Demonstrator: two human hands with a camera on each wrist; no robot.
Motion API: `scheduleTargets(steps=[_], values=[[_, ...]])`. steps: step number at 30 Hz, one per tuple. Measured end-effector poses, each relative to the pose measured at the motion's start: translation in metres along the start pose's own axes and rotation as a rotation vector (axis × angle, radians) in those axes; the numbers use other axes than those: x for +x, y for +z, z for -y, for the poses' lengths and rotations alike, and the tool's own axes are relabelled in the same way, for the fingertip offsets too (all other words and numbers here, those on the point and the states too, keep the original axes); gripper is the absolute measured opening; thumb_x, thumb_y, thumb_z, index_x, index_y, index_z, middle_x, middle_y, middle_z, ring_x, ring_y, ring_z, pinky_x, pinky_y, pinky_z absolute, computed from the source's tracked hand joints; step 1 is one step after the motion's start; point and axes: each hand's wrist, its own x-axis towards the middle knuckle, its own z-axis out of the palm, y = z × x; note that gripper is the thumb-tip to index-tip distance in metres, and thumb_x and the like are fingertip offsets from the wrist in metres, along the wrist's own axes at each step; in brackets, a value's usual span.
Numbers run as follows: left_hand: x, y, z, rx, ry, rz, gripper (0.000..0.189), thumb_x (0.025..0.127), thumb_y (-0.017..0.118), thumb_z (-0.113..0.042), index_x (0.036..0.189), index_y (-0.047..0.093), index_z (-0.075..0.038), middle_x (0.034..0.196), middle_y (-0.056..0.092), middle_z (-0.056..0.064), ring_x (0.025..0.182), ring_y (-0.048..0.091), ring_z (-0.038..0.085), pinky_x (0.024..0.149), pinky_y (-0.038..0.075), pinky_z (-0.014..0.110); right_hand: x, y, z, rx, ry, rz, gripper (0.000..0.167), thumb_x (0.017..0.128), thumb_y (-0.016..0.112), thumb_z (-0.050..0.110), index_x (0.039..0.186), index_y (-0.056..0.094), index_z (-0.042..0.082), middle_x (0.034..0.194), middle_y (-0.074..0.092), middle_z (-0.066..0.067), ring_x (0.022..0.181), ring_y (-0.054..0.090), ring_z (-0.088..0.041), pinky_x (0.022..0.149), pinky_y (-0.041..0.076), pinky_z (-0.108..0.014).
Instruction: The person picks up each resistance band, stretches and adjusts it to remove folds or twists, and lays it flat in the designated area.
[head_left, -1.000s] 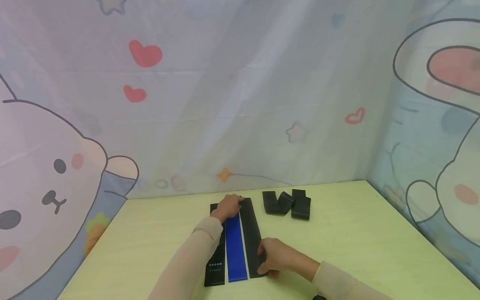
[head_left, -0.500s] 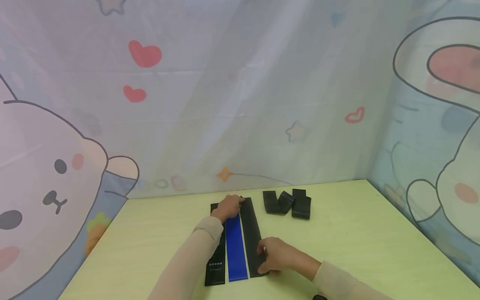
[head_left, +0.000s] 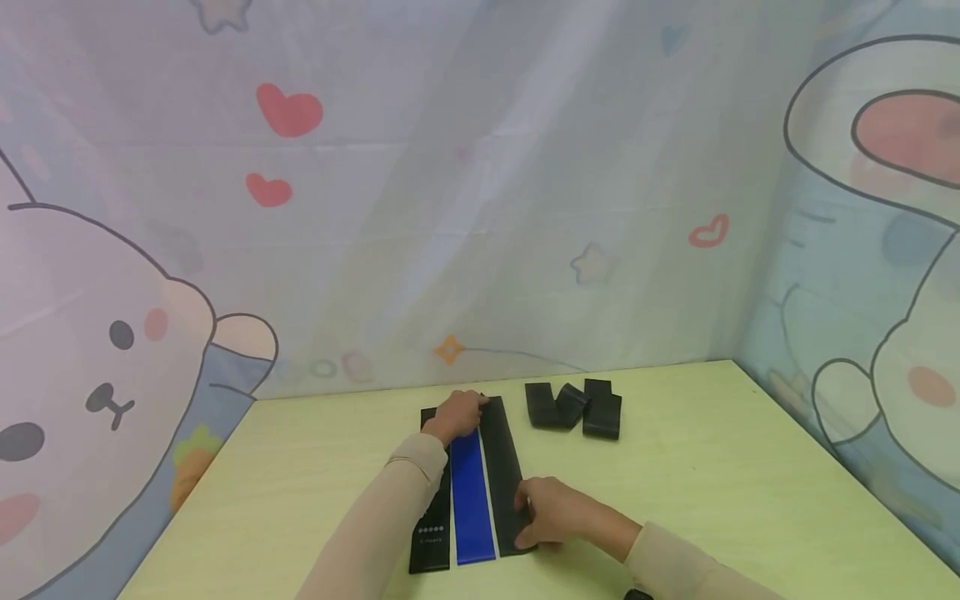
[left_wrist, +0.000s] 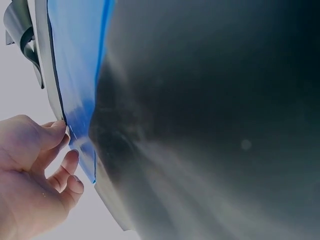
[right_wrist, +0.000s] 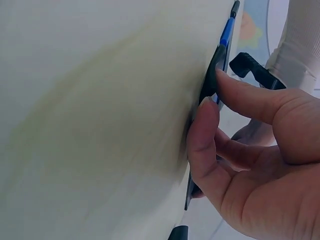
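Printed strip (head_left: 430, 542), black, is laid leftmost of three on the table (head_left: 675, 467), partly covered by the left sleeve (head_left: 416, 457). Over its far end the left hand (head_left: 456, 415) is stretched; by its thumb and forefinger the far left corner of the plain strip appears to be pinched, the other fingers being held loosely bent in the left wrist view. Blue strip (head_left: 472, 500) is placed in the middle, its far end hidden beneath the same hand. Plain strip (head_left: 498, 462), also black, is set just beside the blue, a narrow gap being left between them; its long axis is directed away from the person, tilted slightly leftward at the far end, so that it is spanned from hand to hand. By the right hand (head_left: 555, 510), the nearer to the person, its right edge close to the near corner is gripped between thumb and curled fingers. Farther right, beyond the plain strip's far half and well apart from the right hand, folded black pieces (head_left: 602, 417) are grouped near the curtain (head_left: 465, 233).
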Motion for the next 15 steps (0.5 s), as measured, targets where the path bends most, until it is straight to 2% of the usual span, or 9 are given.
scheduleTargets(steps=[3, 5, 8, 10, 12, 15], values=[[0.002, 0.0016, 0.0009, -0.008, -0.001, -0.004, 0.042, 0.099, 0.057, -0.002, 0.141, 0.059, -0.011, 0.141, 0.058, 0.012, 0.082, 0.064, 0.022, 0.047, 0.033, 0.026, 0.0002, 0.0005, -0.0007, -0.018, -0.007, 0.005, 0.031, 0.078, 0.084, 0.007, 0.097, 0.06, 0.002, 0.057, 0.056, -0.002, 0.04, 0.049, -0.01, 0.048, 0.045, -0.024], [0.0013, 0.0014, 0.0005, -0.007, -0.002, -0.001, 0.043, 0.099, 0.057, -0.001, 0.141, 0.059, -0.011, 0.141, 0.058, 0.012, 0.082, 0.063, 0.023, 0.047, 0.033, 0.027, 0.0002, 0.0005, -0.001, -0.048, -0.02, 0.002, 0.031, 0.078, 0.084, 0.009, 0.097, 0.06, 0.003, 0.059, 0.056, -0.001, 0.042, 0.049, -0.009, 0.05, 0.046, -0.025], [-0.0021, -0.0007, -0.0006, 0.013, 0.006, 0.0, 0.042, 0.099, 0.058, -0.003, 0.14, 0.06, -0.011, 0.139, 0.058, 0.013, 0.095, 0.065, 0.029, 0.054, 0.043, 0.029, 0.0005, -0.0001, -0.002, -0.145, -0.055, -0.024, 0.032, 0.076, 0.087, 0.014, 0.095, 0.062, 0.007, 0.066, 0.057, 0.001, 0.053, 0.051, -0.009, 0.058, 0.048, -0.027], [-0.0044, -0.0034, -0.0013, 0.042, 0.015, -0.007, 0.04, 0.1, 0.059, -0.006, 0.139, 0.061, -0.01, 0.137, 0.058, 0.014, 0.116, 0.058, 0.035, 0.067, 0.052, 0.034, 0.0012, -0.0009, -0.0024, -0.211, -0.071, -0.048, 0.033, 0.073, 0.088, 0.017, 0.094, 0.064, 0.009, 0.074, 0.059, 0.002, 0.063, 0.051, -0.01, 0.064, 0.049, -0.03], [-0.0058, -0.0054, -0.0016, 0.063, 0.022, -0.017, 0.039, 0.099, 0.061, -0.008, 0.138, 0.062, -0.01, 0.135, 0.057, 0.015, 0.12, 0.054, 0.038, 0.079, 0.054, 0.041, 0.0021, -0.0014, -0.0028, -0.253, -0.079, -0.062, 0.034, 0.072, 0.089, 0.019, 0.094, 0.066, 0.009, 0.078, 0.06, 0.003, 0.068, 0.051, -0.011, 0.068, 0.049, -0.032], [-0.0061, -0.0065, -0.0012, 0.078, 0.021, -0.023, 0.038, 0.099, 0.062, -0.01, 0.137, 0.063, -0.009, 0.134, 0.057, 0.015, 0.118, 0.052, 0.038, 0.084, 0.053, 0.046, 0.0034, -0.0022, -0.0023, -0.251, -0.079, -0.052, 0.033, 0.072, 0.089, 0.019, 0.094, 0.067, 0.008, 0.077, 0.059, 0.003, 0.067, 0.05, -0.011, 0.066, 0.049, -0.032]])
